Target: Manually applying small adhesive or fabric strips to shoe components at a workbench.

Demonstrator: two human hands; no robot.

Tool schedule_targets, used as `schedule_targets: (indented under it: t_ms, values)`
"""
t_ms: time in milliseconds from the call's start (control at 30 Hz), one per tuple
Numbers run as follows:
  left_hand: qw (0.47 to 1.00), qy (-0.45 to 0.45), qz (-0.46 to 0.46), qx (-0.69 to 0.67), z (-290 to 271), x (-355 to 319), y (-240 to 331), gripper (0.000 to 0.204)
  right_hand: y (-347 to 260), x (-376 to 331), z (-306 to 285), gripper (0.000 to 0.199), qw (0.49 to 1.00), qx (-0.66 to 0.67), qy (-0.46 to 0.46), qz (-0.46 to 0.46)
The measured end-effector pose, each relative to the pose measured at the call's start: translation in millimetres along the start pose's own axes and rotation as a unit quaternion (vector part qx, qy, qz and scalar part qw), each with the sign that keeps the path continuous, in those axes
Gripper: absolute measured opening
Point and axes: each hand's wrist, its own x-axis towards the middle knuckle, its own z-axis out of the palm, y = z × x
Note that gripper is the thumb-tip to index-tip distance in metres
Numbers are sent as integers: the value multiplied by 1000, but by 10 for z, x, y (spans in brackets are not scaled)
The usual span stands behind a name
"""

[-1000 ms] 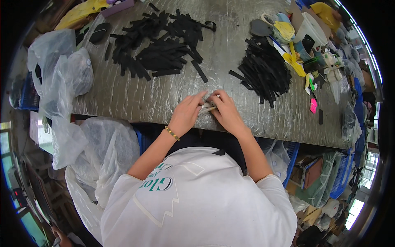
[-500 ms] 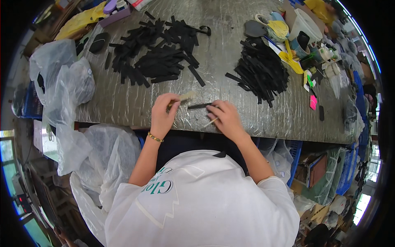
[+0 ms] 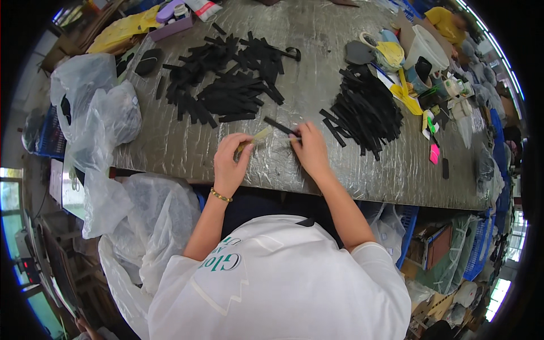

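Note:
My left hand (image 3: 231, 157) is closed around a pale yellowish piece (image 3: 262, 134), which sticks out past the fingertips; its kind is unclear. My right hand (image 3: 310, 148), just to the right, pinches the near end of a black strip (image 3: 278, 125) that slants away to the left. A thin pale stick (image 3: 292, 139) also shows at its fingers. Beyond my left hand lies a loose heap of black strips (image 3: 232, 96). Another heap of black strips (image 3: 368, 110), more closely aligned, lies to the right of my right hand.
The foil-like covered table (image 3: 187, 150) ends close to my body. Clear plastic bags (image 3: 122, 113) hang over its left edge. Tape rolls, a translucent tub (image 3: 428, 51) and small tools crowd the right. A purple box (image 3: 173, 27) stands far left. A person in yellow (image 3: 445, 20) is far right.
My right hand has moved slightly away from my body, and the black strip at its fingers now slants instead of lying level. A strip now shows at the right heap's left edge. The whole view has shifted slightly.

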Motion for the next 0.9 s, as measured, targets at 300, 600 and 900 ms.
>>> schedule_targets:
  t_ms: [300,600,900]
  values:
    - [984,-153,82,40,159,-91,135,17,-11,-399,-483,29,990,133,-42,4]
    - [979,-164,104,56,383,-189,94,16,-6,-504,-284,27,994,97,-33,-29]
    - [980,-163,86,71,475,-253,81,23,-91,-666,-144,19,996,65,40,44]
